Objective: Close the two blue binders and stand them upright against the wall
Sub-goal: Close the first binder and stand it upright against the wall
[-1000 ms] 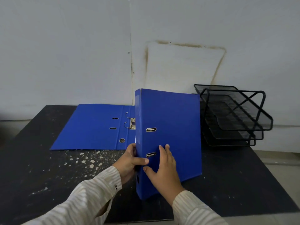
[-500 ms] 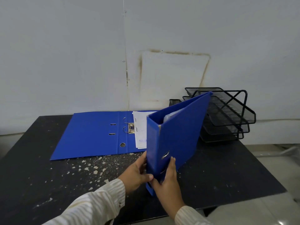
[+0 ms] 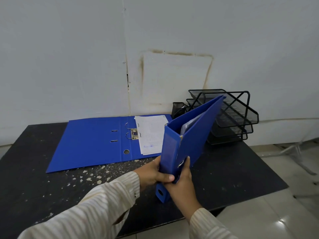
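Back strip by the wall mostly taken: open binder (image 3: 89, 142) flat from left to centre, pen cup (image 3: 178, 109) and mesh tray stack (image 3: 238, 118) on the right. Held binder (image 3: 195, 140) tilts up mid-table. Bare table (image 3: 241, 178) front right and front left

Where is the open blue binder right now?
In the head view, the open blue ring binder lies flat on the black table, rear left, beside the hand-held blue binder.

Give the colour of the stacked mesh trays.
The mesh trays are black, seen in the head view.
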Demonstrator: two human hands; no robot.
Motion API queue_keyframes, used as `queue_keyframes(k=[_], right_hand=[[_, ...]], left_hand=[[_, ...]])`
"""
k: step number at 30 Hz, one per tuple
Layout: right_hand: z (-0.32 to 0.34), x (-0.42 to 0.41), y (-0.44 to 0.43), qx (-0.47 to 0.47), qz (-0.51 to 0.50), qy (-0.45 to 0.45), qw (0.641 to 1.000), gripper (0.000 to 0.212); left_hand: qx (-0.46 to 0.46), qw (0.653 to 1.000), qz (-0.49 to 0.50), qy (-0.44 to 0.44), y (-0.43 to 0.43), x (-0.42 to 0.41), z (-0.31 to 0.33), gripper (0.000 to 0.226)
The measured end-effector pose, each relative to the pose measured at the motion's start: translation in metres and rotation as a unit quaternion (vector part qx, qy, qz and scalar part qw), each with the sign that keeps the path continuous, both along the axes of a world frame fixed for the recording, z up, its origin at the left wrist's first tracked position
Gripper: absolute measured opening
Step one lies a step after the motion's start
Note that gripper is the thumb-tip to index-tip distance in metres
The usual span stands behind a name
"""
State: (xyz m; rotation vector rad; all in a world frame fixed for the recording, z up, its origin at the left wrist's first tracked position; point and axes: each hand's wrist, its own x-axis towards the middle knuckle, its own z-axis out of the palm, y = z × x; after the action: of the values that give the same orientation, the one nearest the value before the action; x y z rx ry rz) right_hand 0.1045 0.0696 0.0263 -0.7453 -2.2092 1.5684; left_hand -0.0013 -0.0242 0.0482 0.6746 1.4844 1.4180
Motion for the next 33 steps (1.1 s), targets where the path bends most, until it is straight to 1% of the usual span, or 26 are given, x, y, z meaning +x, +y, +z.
queue_keyframes(k=[4, 7, 10, 12, 18, 22, 26, 28, 29, 30, 31, 33], right_hand=[[0.000, -0.004, -0.001, 0.006, 0.013, -0.015, 1.000, 0.108], [0.000, -0.005, 0.000, 0.006, 0.028, -0.028, 0.999, 0.107], [0.003, -0.006, 0.001, 0.036, 0.050, -0.034, 0.998, 0.106], [0.007, -0.009, 0.002, 0.067, 0.062, -0.029, 0.995, 0.105], [0.027, -0.027, 0.007, 0.110, 0.116, 0.013, 0.987, 0.092], [0.036, -0.040, 0.003, 0.087, 0.164, 0.047, 0.982, 0.084], [0.039, -0.059, -0.011, 0.045, 0.214, 0.077, 0.973, 0.064], [0.041, -0.068, -0.023, 0.019, 0.240, 0.080, 0.967, 0.058], [0.042, -0.071, -0.027, 0.015, 0.249, 0.078, 0.965, 0.060], [0.043, -0.075, -0.039, 0.017, 0.269, 0.076, 0.960, 0.068], [0.043, -0.078, -0.044, 0.031, 0.282, 0.075, 0.956, 0.074], [0.043, -0.085, -0.057, 0.086, 0.308, 0.074, 0.945, 0.079]], left_hand=[[-0.004, 1.000, 0.021, -0.011, 0.001, 0.004, -0.002, 0.059], [0.001, 0.998, 0.055, -0.013, -0.001, 0.010, -0.006, 0.065], [0.013, 0.995, 0.097, -0.021, -0.003, 0.015, -0.003, 0.070], [0.017, 0.993, 0.118, -0.023, -0.004, 0.015, 0.002, 0.070], [0.044, 0.981, 0.190, -0.006, -0.010, 0.011, 0.021, 0.056], [0.051, 0.968, 0.242, 0.029, -0.020, 0.010, 0.030, 0.052], [0.054, 0.946, 0.316, 0.054, -0.040, 0.012, 0.035, 0.055], [0.059, 0.935, 0.345, 0.061, -0.053, 0.013, 0.035, 0.053], [0.063, 0.930, 0.357, 0.061, -0.056, 0.014, 0.035, 0.053], [0.067, 0.920, 0.381, 0.063, -0.068, 0.014, 0.034, 0.052], [0.074, 0.915, 0.392, 0.063, -0.074, 0.014, 0.034, 0.052], [0.084, 0.902, 0.418, 0.061, -0.090, 0.013, 0.033, 0.053]])
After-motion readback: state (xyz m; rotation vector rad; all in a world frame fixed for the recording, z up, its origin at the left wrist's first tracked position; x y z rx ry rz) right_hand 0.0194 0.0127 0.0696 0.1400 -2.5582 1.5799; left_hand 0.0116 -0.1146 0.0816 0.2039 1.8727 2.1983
